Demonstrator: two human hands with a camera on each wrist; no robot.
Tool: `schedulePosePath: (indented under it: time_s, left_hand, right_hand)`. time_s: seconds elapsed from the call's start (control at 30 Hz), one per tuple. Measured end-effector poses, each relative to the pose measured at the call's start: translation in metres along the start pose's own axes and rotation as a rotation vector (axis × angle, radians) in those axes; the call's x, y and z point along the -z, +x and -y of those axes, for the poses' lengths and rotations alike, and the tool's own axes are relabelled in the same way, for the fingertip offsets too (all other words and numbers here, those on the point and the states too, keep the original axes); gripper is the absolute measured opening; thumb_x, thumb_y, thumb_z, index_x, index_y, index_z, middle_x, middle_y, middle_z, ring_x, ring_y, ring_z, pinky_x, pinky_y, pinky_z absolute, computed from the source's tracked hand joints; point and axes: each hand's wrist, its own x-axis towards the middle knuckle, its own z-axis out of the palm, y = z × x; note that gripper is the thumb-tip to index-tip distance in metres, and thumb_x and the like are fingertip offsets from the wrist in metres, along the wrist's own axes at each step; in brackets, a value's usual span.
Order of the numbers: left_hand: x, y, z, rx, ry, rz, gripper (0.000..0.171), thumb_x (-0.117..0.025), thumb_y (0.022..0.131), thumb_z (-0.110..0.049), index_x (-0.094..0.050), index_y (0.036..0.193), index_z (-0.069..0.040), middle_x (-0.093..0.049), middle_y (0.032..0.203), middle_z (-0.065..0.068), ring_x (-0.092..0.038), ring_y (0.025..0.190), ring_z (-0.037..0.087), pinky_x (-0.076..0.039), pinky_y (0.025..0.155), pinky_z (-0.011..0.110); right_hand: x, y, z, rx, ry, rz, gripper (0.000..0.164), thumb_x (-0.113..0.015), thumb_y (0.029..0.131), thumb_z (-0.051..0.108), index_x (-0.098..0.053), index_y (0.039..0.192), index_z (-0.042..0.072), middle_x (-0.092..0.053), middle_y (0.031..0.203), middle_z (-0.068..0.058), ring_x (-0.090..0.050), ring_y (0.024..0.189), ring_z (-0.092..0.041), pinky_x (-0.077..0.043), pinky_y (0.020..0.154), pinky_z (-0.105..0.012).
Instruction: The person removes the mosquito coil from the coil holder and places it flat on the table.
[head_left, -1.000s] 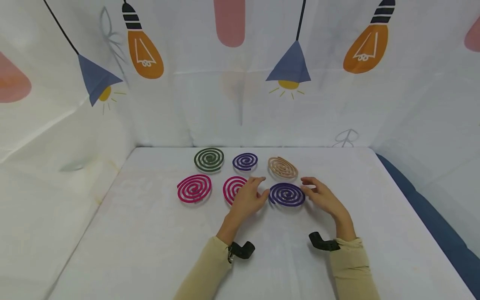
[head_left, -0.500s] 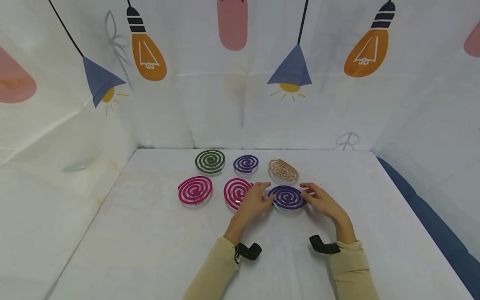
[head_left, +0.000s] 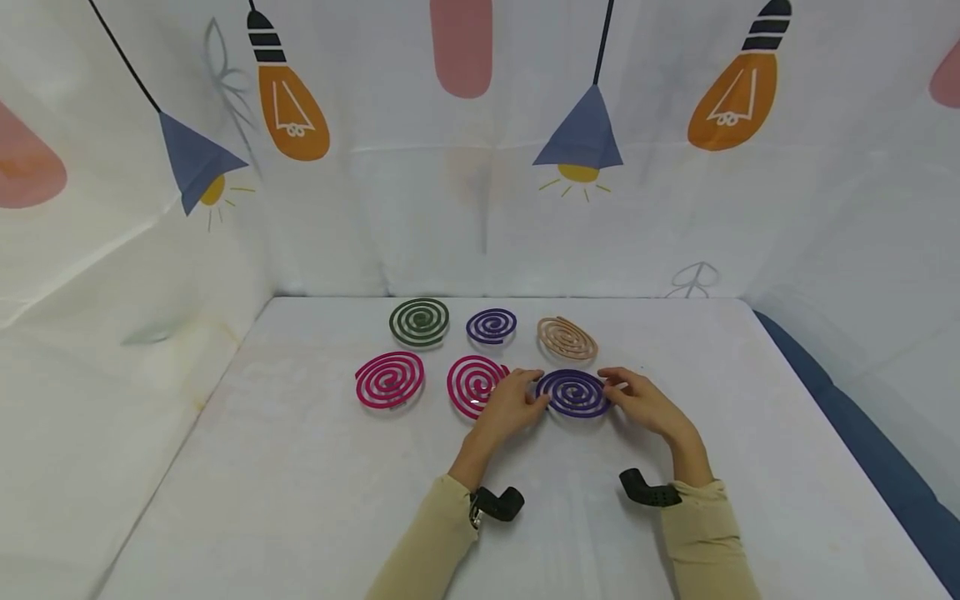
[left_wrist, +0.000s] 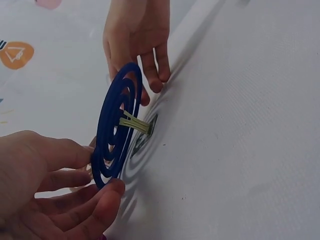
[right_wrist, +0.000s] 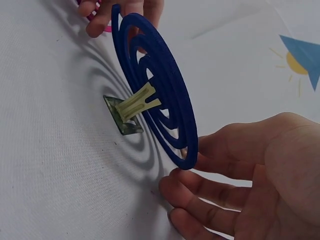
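A dark blue mosquito coil (head_left: 573, 393) sits raised on a small stand (right_wrist: 136, 106) with yellowish prongs and a greenish square base. At its left edge, my left hand (head_left: 512, 404) holds the rim between thumb and fingers. My right hand (head_left: 647, 404) has thumb and fingertips at the opposite rim, other fingers bent loosely beneath; how firmly it grips is hard to tell. A pink coil (head_left: 472, 385) lies just left of my left hand, which covers part of it. Beyond the blue coil is a tan one (head_left: 567, 338).
Another pink coil (head_left: 389, 380) is at the left of the front row. Behind stand a green coil (head_left: 419, 322) and a smaller purple coil (head_left: 491, 326). All are on the white table (head_left: 300, 483), whose back edge meets a patterned white curtain (head_left: 420, 208).
My left hand has shifted slightly right, onto the blue coil's rim, uncovering more of the pink coil. My right hand has come in a little to the other rim. The coil stays nearly in place.
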Motion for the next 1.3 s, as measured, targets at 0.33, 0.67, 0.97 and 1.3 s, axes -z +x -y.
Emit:
schedulePosePath:
  time_s: [0.33, 0.67, 0.97, 1.3]
  left_hand:
    - [0.002, 0.001, -0.001, 0.007, -0.041, 0.016, 0.042, -0.067, 0.087, -0.018, -0.059, 0.126, -0.005, -0.063, 0.112, 0.011, -0.057, 0.080, 0.012, -0.047, 0.069, 0.019]
    - [0.004, -0.001, -0.003, -0.019, -0.062, -0.008, 0.042, -0.068, 0.086, -0.015, -0.059, 0.125, -0.003, -0.062, 0.115, 0.012, -0.058, 0.082, 0.008, -0.051, 0.073, 0.018]
    - [0.006, 0.000, -0.007, 0.032, -0.072, 0.003, 0.044, -0.068, 0.087, -0.017, -0.057, 0.129, -0.007, -0.061, 0.121, 0.009, -0.060, 0.087, 0.012, -0.050, 0.074, 0.018]
    - [0.007, -0.001, -0.010, 0.018, -0.073, -0.010, 0.044, -0.068, 0.086, -0.016, -0.058, 0.128, -0.008, -0.061, 0.120, 0.010, -0.062, 0.090, 0.017, -0.050, 0.073, 0.018]
  right_hand:
    - [0.002, -0.003, 0.006, 0.003, -0.017, -0.004, 0.041, -0.047, 0.098, 0.017, -0.048, 0.132, -0.005, -0.056, 0.127, -0.025, -0.060, 0.103, -0.029, -0.048, 0.081, -0.032]
    - [0.002, -0.004, 0.006, 0.010, -0.012, -0.011, 0.041, -0.046, 0.097, 0.016, -0.047, 0.133, -0.004, -0.057, 0.125, -0.024, -0.060, 0.101, -0.029, -0.048, 0.079, -0.030]
    - [0.004, -0.004, 0.007, 0.026, 0.009, -0.019, 0.041, -0.047, 0.098, 0.017, -0.047, 0.133, -0.005, -0.056, 0.125, -0.026, -0.061, 0.098, -0.027, -0.048, 0.077, -0.029]
    - [0.005, -0.006, 0.007, 0.046, 0.028, -0.029, 0.040, -0.048, 0.097, 0.016, -0.048, 0.132, -0.005, -0.057, 0.122, -0.025, -0.062, 0.092, -0.020, -0.049, 0.074, -0.027]
